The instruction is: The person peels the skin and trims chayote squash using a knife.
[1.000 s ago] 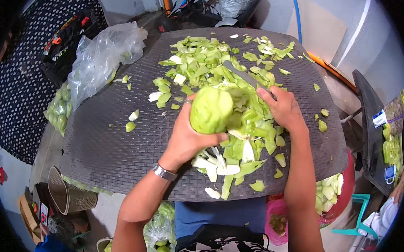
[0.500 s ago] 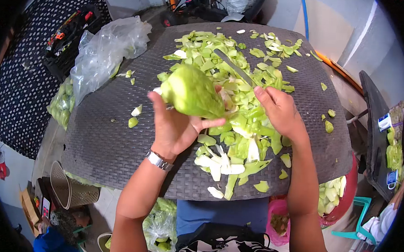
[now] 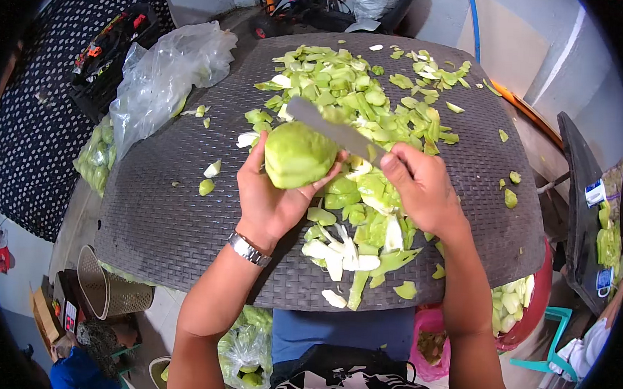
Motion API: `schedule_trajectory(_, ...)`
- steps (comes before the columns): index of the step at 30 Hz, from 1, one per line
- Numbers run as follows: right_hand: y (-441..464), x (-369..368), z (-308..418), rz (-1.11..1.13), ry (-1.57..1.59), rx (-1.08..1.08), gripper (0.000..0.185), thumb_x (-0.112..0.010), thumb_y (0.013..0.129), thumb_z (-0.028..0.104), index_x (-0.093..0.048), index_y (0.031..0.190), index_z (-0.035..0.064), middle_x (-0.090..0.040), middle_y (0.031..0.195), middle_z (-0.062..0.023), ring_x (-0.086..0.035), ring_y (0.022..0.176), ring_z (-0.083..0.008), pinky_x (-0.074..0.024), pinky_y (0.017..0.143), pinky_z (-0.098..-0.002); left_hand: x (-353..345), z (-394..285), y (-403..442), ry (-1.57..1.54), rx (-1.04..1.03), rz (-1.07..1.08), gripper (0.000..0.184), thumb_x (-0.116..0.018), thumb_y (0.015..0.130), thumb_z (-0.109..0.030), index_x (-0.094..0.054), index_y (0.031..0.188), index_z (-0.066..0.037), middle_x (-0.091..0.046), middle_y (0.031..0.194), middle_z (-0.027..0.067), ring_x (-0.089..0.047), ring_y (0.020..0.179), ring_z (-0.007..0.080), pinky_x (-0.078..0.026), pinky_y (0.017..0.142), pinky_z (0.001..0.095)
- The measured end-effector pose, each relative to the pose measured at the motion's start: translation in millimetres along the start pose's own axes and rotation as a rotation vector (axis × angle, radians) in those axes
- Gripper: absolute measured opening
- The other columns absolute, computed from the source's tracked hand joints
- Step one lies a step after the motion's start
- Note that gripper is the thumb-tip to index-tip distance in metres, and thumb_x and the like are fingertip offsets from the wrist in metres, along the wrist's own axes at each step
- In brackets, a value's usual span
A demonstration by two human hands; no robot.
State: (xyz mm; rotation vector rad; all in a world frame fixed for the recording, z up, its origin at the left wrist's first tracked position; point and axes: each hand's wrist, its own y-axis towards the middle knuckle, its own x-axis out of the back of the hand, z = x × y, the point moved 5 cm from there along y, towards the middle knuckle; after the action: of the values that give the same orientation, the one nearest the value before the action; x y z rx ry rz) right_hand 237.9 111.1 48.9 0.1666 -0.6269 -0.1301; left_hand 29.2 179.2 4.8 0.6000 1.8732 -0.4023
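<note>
Over the table, left hand cups green vegetable, right hand grips knife — shirt print unclear

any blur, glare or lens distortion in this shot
Head view: wide-lens distortion seems to bow the table edges, and the picture's corners go black; head view: the knife blade looks soft, probably motion blur; head view: bright glare streaks on the clear plastic bag.

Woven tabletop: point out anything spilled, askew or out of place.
Green peelings lie scattered loose across the woven tabletop instead of in a container, with stray scraps out toward its right edge. That looks untidy rather than wrong; no damage to the tabletop shows.
</note>
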Motion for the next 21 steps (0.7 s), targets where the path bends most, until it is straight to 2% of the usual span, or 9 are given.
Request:
schedule_trajectory(3,-4.4,12.8,-1.0,-0.137,0.253,0.202,0.067,-0.055,0.101,0.065,-0.061,0.084,0.0006,-0.054,0.061,-0.0067,-0.053,0.056,-0.0126,-0.0402,0.052,-0.0316,0.0,-2.3,-0.3,0.012,0.021,-0.015,0.07,-0.044,0.106,-0.05,-0.04,0.156,-0.001,-0.046,0.156,0.0264,-0.049,0.14,0.0477,-0.041,0.118,0.057)
schedule_trajectory(5,-12.2,16.2,2.6,-0.239,0.534,0.183,0.075,-0.041,0.1,0.077,-0.058,0.084,0.0054,-0.046,0.056,0.0006,-0.043,0.047,-0.0072,-0.0335,0.044,-0.0243,-1.9,-4.6,-0.9,-0.011,0.028,-0.002,0.072,-0.042,0.107,-0.051,-0.037,0.157,0.0,-0.044,0.157,0.0278,-0.047,0.141,0.0492,-0.042,0.117,0.056)
schedule_trajectory(8,-9.0,11.5,-8.7,0.093,0.793,-0.367,0.081,-0.036,0.096,0.085,-0.056,0.085,0.0076,-0.044,0.056,0.0032,-0.037,0.038,-0.0065,-0.0313,0.036,-0.0236,-2.9,-2.0,-2.6,-0.039,0.042,0.036,0.071,-0.042,0.107,-0.049,-0.037,0.157,0.001,-0.044,0.157,0.0279,-0.049,0.138,0.0492,-0.044,0.115,0.0551)
schedule_trajectory(9,-10.8,5.8,-15.2,0.379,0.872,-0.553,0.087,-0.033,0.092,0.091,-0.055,0.084,0.0071,-0.043,0.056,0.0036,-0.032,0.032,-0.0062,-0.0292,0.031,-0.0258,-1.3,-1.1,-3.5,-0.05,0.049,0.029,0.071,-0.042,0.107,-0.049,-0.038,0.157,0.001,-0.044,0.156,0.0279,-0.05,0.137,0.049,-0.045,0.115,0.0554)
schedule_trajectory(12,-4.5,5.4,-21.2,0.451,0.995,-0.51,0.088,-0.034,0.091,0.091,-0.055,0.084,0.0068,-0.044,0.056,0.0038,-0.032,0.033,-0.0048,-0.0293,0.03,-0.0259,5.9,-4.4,-1.0,-0.051,0.148,0.145,0.069,-0.044,0.106,-0.047,-0.04,0.156,0.0,-0.047,0.155,0.0273,-0.054,0.134,0.0481,-0.047,0.112,0.0568)
schedule_trajectory(13,-3.8,7.7,-20.0,0.408,0.965,-0.495,0.088,-0.032,0.091,0.092,-0.055,0.085,0.0068,-0.044,0.057,0.0039,-0.031,0.033,-0.0048,-0.03,0.03,-0.026,6.6,-4.7,-1.5,-0.048,0.185,0.202,0.069,-0.045,0.105,-0.047,-0.04,0.156,0.0,-0.048,0.154,0.027,-0.055,0.133,0.0477,-0.048,0.111,0.0573)
schedule_trajectory(16,-0.4,4.5,-19.7,0.357,0.908,-0.458,0.083,-0.038,0.093,0.088,-0.056,0.084,0.0073,-0.043,0.057,0.004,-0.036,0.036,-0.0058,-0.0326,0.035,-0.0259,11.6,-4.6,-1.4,0.193,0.088,-0.115,0.067,-0.047,0.104,-0.045,-0.043,0.155,-0.001,-0.052,0.151,0.0257,-0.058,0.131,0.0454,-0.051,0.105,0.0584)
schedule_trajectory(19,5.0,2.8,-20.1,0.047,0.511,-0.203,0.072,-0.056,0.094,0.078,-0.056,0.082,0.0067,-0.049,0.057,-0.001,-0.049,0.042,-0.0147,-0.0404,0.042,-0.0308,14.1,1.4,2.6,0.13,0.082,-0.092,0.064,-0.051,0.102,-0.042,-0.048,0.151,-0.001,-0.059,0.143,0.025,-0.062,0.128,0.0399,-0.052,0.103,0.057)
schedule_trajectory(21,-1.4,4.9,4.2,-0.062,0.062,0.1,0.064,-0.068,0.091,0.069,-0.057,0.082,0.0058,-0.055,0.059,-0.0061,-0.058,0.048,-0.0215,-0.0453,0.047,-0.0345,16.7,3.6,0.6,0.122,0.092,-0.122,0.062,-0.051,0.102,-0.043,-0.05,0.148,-0.001,-0.061,0.141,0.0248,-0.063,0.125,0.0386,-0.052,0.103,0.0565)
